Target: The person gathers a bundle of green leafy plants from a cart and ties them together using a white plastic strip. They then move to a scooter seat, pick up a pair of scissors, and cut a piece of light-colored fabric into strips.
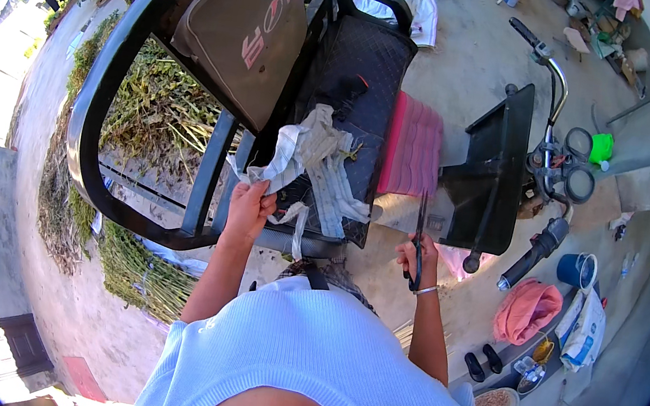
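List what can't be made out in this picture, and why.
All in the head view:
- Part of the pale cloth inside the left hand: covered by the fingers.
- How the right hand threads the scissors: handle partly covered by its fingers.
- Dark item with a red patch: partly behind the cloth, kind unclear.

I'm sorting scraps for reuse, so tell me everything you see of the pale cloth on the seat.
The cloth is whitish-grey, looks thin and perhaps woven, with faint lines along it. It lies crumpled on the dark quilted seat, bunched in the middle, with uneven edges and a wider panel spread toward the seat's near right corner. A narrow strip hangs over the near edge; whether it joins the rest is unclear. The left hand grips the cloth's left end.
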The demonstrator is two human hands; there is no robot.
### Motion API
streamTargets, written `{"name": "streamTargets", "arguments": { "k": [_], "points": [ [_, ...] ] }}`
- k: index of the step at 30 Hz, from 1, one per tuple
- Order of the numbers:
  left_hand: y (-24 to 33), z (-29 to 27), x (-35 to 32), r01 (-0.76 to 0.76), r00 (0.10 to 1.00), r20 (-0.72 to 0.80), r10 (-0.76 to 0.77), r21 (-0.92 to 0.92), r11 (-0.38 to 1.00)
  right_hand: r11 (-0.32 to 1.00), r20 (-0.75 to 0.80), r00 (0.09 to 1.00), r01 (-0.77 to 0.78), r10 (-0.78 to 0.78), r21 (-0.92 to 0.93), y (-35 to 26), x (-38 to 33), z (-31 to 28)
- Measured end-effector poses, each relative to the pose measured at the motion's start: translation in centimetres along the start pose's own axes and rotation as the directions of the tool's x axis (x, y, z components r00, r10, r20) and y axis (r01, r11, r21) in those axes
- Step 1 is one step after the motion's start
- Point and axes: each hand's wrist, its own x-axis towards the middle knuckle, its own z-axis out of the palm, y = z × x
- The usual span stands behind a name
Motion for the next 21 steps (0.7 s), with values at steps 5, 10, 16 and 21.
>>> {"name": "streamTargets", "arguments": {
  "k": [5, 10, 16, 21],
  "points": [
    [-6.1, -0.8, 0.8, 0.27, 0.94, -0.229, -0.255, 0.036, 0.962, 0.972, 0.077, 0.997, -0.035, 0.017, 0.231, -0.6, 2.2, 7.9],
    [-7.0, -1.1, 0.8, 0.261, 0.959, -0.162, -0.233, 0.185, 0.947, 0.999, 0.011, 1.0, -0.018, 0.018, 0.028, 2.5, 6.7, 15.4],
    [-6.0, -1.6, 1.8, 0.098, 0.983, -0.186, 0.005, 0.538, 0.837, 0.989, -0.108, 0.984, -0.136, 0.142, 0.062, 1.1, 10.1, 18.9],
    [-3.6, -4.7, 3.2, -0.407, 0.692, 0.06, 0.719, 0.855, 0.321, 0.964, -0.106, 0.972, 0.185, -0.208, -0.191, 1.0, 14.6, 17.7]
  ]
}}
